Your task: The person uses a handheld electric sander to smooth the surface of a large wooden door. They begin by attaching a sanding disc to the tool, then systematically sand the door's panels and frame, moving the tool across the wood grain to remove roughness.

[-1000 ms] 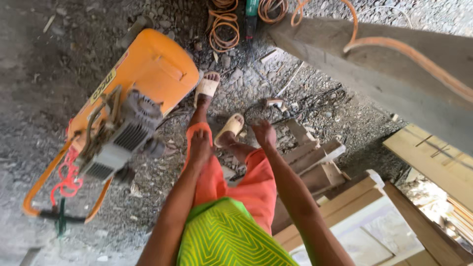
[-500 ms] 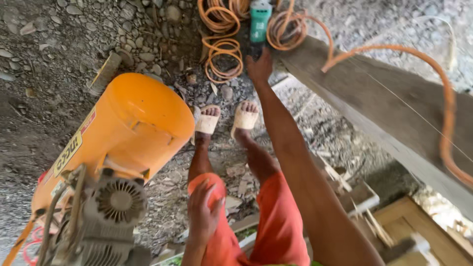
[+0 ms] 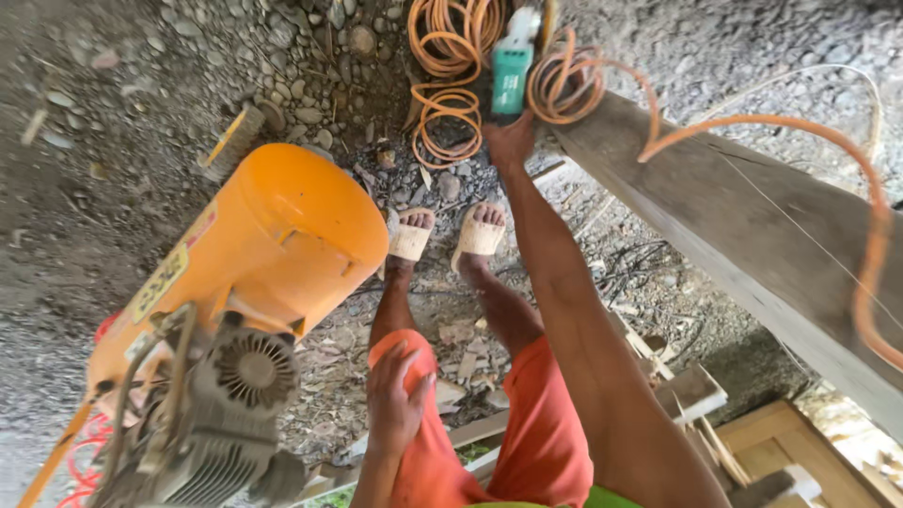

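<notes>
My right hand (image 3: 509,143) is closing around the green power tool (image 3: 511,80) beside the coiled orange hose (image 3: 450,89); my left hand (image 3: 395,403) is resting open-palmed on my knee, near the orange compressor (image 3: 273,235)

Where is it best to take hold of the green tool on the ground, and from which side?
Probably by the green tool's straight body, coming from its near end, where the right hand reaches. The coiled orange hose crowds its far end and sides.
</notes>
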